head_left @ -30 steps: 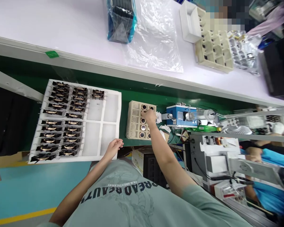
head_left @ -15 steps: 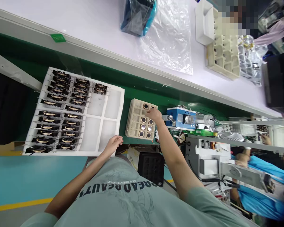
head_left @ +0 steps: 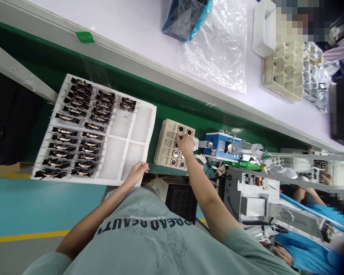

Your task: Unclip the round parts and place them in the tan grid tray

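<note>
My right hand point(head_left: 186, 143) reaches over a beige compartment tray point(head_left: 164, 144), its fingers pinched together at a cell. A dark bit shows at the fingertips, too small to make out. Round parts with dark or shiny centres, such as one near the top point(head_left: 180, 129), sit in the tray's right-hand columns. My left hand point(head_left: 137, 172) is closed at the lower right corner of a white foam tray point(head_left: 111, 158). Whatever its fingers may hold is hidden. Rows of black parts with thin wire leads point(head_left: 86, 156) fill the left columns of the foam tray.
A blue machine point(head_left: 216, 145) stands right of the beige tray. Above runs a raised shelf point(head_left: 126, 34) with a clear plastic bag point(head_left: 215, 53) and another beige tray point(head_left: 283, 72). A black crate point(head_left: 181, 200) is below the bench edge. Another person's blue sleeve point(head_left: 306, 252) shows at far right.
My right hand has moved down a little over the beige tray, uncovering the top right round part. My left hand stays by the foam tray's corner. The whole view has shifted slightly.
</note>
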